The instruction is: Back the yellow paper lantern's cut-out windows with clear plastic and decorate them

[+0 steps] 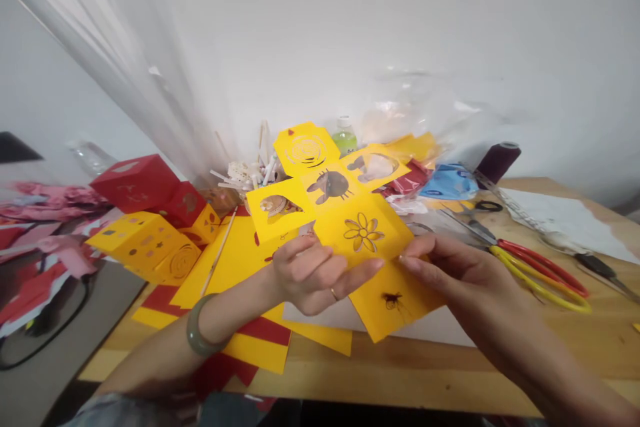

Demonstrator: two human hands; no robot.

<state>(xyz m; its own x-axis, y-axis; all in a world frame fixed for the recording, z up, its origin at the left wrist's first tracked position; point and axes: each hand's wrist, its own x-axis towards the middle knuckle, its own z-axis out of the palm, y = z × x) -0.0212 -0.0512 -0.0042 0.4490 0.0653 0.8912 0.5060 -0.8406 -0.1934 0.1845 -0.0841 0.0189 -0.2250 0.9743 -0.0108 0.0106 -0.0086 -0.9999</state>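
Note:
A yellow paper box template [325, 220] is held up in front of me, unfolded into a cross of square panels. Its panels carry cut-outs: a flower, a round animal shape, a spiral and others, and a small dark tangle hangs at the lowest panel. My right hand [460, 273] pinches the template's right edge between thumb and fingers. My left hand [320, 273], with a ring and a bangle on the wrist, is closed, its index finger stretched along the fold below the flower. Its thumb is hidden.
Red and yellow paper boxes [145, 247] stand at the left near a thin wooden stick [220, 250]. Yellow sheets [240, 260] lie beneath my left arm. Red-and-yellow-handled scissors [540, 273], a blue packet [450, 181], a dark thread spool [499, 161] and a bottle [344, 137] are around.

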